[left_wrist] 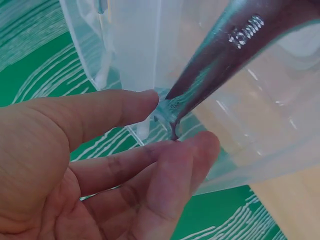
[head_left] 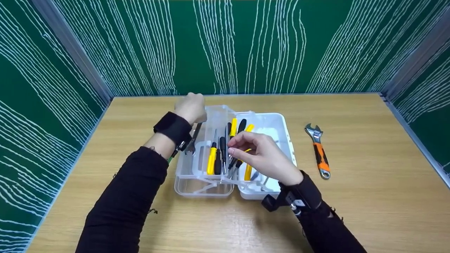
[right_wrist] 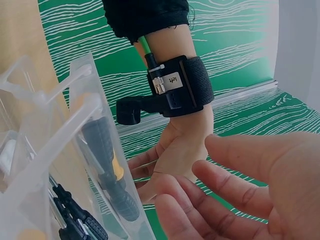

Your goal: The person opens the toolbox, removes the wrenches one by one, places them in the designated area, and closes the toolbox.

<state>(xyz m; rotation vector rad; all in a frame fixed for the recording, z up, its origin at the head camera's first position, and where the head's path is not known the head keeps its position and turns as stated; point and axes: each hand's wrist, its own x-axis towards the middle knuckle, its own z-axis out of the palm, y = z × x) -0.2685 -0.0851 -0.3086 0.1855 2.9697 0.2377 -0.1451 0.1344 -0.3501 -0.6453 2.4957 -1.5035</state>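
My left hand (head_left: 191, 107) is over the far left of an opened toolbox (head_left: 288, 140), its thumb and fingers pinching one end of a metal wrench (left_wrist: 225, 55). The wrench slants down into the clear left part of the box, its open jaw lowest in the head view; a size stamp ending in "mm" shows on its shaft. My right hand (head_left: 265, 153) hovers above the middle of the box with fingers loosely bent and nothing between them. Beneath it lie several screwdrivers, among them a yellow-handled screwdriver (head_left: 212, 160) and a black-handled screwdriver (head_left: 223, 147).
To the right of the box, an adjustable wrench (head_left: 319, 153) with an orange and black handle lies on the wooden table (head_left: 369, 211). Green panels (head_left: 242, 49) with white wavy lines enclose the table at the back and sides.
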